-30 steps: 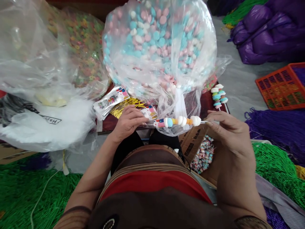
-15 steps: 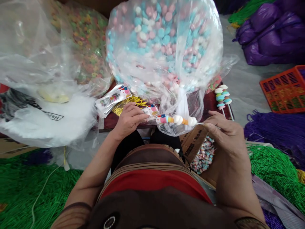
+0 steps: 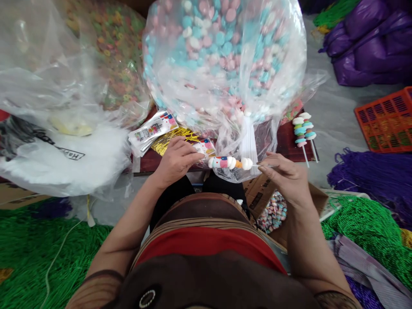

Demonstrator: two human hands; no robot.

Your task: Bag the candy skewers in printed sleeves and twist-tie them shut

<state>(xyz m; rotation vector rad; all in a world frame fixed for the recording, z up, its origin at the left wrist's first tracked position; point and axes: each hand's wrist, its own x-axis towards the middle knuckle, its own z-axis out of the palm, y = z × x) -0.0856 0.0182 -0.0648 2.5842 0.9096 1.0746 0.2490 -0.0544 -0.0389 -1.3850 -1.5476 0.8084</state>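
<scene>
My right hand [image 3: 286, 174] pinches the white stick of a candy skewer [image 3: 246, 163], which lies level and points left. White and orange candies show along it, and its left part is inside a clear bag [image 3: 206, 149] printed in red, blue and pink. The fingers of my left hand [image 3: 174, 162] are closed on the left end of that bag. Beside this hand lie gold twist ties [image 3: 165, 145] and a stack of printed bags [image 3: 150, 132]. Two more candy skewers [image 3: 301, 132] rest at the right end of the dark red table [image 3: 146, 165].
A big clear bag of pink, blue and white marshmallows [image 3: 225, 56] stands behind my hands. Ring candies [image 3: 119, 64] in a bag and a white plastic bag [image 3: 80, 167] are at left. Below right, a cardboard box [image 3: 262, 189] holds wrapped candies. An orange crate [image 3: 386, 124] sits farther right.
My right hand has moved left with the skewer, so more of the candy is inside the printed bag. My left hand has stayed nearly in place.
</scene>
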